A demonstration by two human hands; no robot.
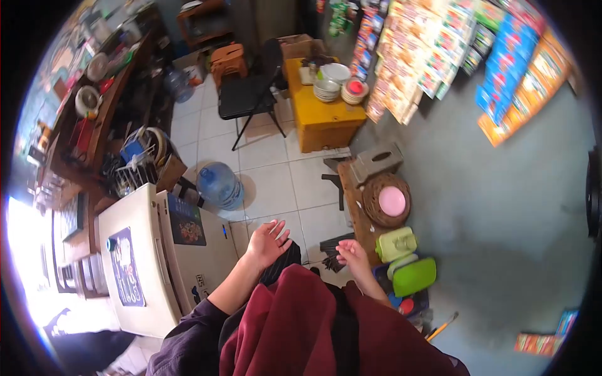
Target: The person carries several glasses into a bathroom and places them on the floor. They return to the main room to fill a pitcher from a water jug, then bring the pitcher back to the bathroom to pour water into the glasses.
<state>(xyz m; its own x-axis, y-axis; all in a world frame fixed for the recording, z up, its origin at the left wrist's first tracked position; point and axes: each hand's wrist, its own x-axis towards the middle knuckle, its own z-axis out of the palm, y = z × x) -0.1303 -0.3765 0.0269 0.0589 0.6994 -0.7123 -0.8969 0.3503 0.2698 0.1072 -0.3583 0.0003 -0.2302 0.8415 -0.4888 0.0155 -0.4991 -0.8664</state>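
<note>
Pale-green plastic: the boxy tub sits by the near end of the wooden bench, approx. 3 o'clock of your R hand (the closer one) but apart from it, long axis approx. 2–8. Your R fingers are half-curled, thumb near index, can't tell if tips touch, nothing visible in them; your L hand is palm-up, empty, fingers slightly spread, w/ the blue water gallon approx. 10–11 o'clock of it. Tub looks matte, round-cornered, w/ a bright-green plastic piece approx. 5 o'clock of it.
</note>
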